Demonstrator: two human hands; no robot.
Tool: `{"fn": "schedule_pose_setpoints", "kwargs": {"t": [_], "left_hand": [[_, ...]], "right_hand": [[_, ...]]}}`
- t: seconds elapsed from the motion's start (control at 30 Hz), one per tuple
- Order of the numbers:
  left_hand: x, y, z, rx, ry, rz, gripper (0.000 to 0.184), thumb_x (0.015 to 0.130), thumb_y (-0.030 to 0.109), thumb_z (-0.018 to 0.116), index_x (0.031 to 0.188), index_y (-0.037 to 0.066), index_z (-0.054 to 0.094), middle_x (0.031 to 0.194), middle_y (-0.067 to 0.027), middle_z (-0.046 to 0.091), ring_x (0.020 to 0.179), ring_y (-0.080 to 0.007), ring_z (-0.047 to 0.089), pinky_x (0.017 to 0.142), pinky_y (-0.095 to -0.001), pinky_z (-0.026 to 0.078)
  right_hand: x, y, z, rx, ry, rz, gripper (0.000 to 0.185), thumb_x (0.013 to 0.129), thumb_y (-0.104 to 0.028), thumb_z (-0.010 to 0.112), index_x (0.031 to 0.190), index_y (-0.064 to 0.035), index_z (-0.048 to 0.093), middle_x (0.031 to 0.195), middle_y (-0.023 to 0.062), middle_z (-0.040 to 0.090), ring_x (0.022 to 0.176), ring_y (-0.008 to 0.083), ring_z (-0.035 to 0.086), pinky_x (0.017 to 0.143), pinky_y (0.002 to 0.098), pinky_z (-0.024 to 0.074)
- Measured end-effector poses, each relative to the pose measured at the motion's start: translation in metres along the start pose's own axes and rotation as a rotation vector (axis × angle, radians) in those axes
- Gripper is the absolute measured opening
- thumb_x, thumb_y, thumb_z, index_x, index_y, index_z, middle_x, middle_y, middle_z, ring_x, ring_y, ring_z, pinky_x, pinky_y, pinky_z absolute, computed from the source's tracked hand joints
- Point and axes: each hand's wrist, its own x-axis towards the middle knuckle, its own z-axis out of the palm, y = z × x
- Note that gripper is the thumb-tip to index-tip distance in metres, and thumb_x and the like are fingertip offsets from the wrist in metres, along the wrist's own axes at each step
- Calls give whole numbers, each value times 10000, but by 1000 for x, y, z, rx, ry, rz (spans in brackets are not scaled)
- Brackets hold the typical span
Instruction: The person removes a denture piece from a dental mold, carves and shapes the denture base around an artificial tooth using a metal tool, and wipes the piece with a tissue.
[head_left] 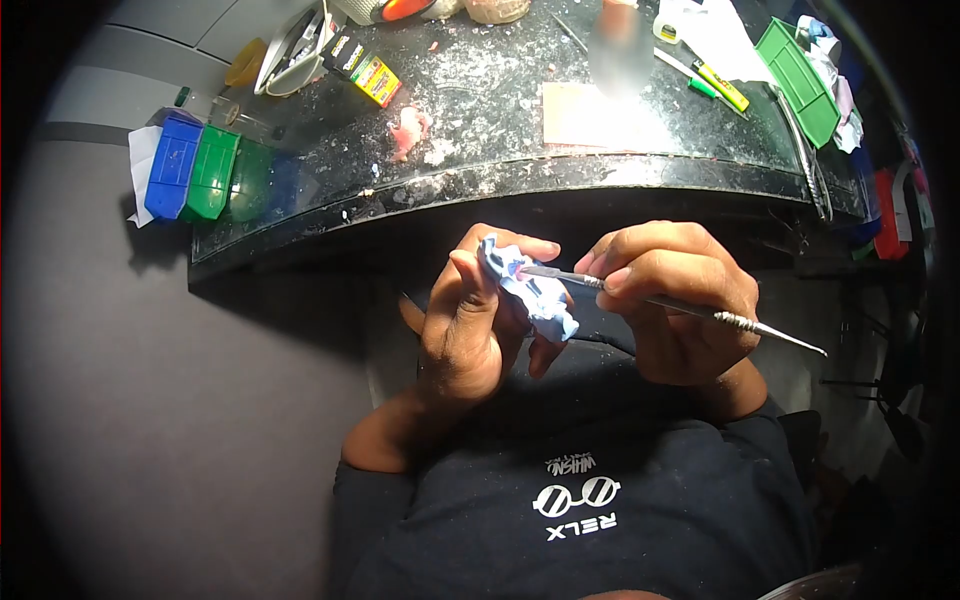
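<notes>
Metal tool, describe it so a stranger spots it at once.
From the dark shirt, go up to the right hand. The metal tool slants through its grip, one end at the pale blue piece; unlike that lumpy piece, it's slender, with ridged bands.

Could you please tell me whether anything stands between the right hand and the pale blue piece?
Only the metal tool that the right hand holds, its blade at the blue piece; nothing else visible intervenes.

Two hands (465, 325) (690, 270), one held metal tool (690, 307), one pale-blue piece (543, 298), one yellow marker (722, 87)
</notes>
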Motion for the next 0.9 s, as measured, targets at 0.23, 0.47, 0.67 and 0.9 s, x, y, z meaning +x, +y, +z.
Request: {"fn": "schedule_pose_setpoints", "kwargs": {"t": [0.23,0.47,0.67,0.9], "left_hand": [[0,0,1,29,-4,1,659,1041,596,283,1169,-17,487,690,-142,592,449,-179,522,400,-270,396],[0,-2,0,43,7,18,633,1050,580,271,1172,-4,483,692,-149,595,429,-167,491,383,-261,369],[1,-5,-1,39,-12,38,619,1054,572,263,1172,5,483,701,-155,602,419,-159,478,382,-258,367],[5,-2,-5,-29,-111,26,645,1063,568,229,1211,-10,472,655,-153,560,407,-169,438,391,-273,363]], "right_hand": [[-2,1,0,-44,0,-8,153,860,39,716,998,39,650,908,163,686,766,230,704,624,293,580],[-4,2,3,-51,2,-27,165,845,51,718,995,52,649,904,173,680,741,241,697,604,297,572],[-3,3,3,-43,-22,-48,162,838,83,695,991,69,642,896,179,669,716,249,688,589,306,567],[-4,-2,-2,0,62,-22,171,836,101,693,991,71,628,894,179,677,761,250,695,621,305,583]]}}
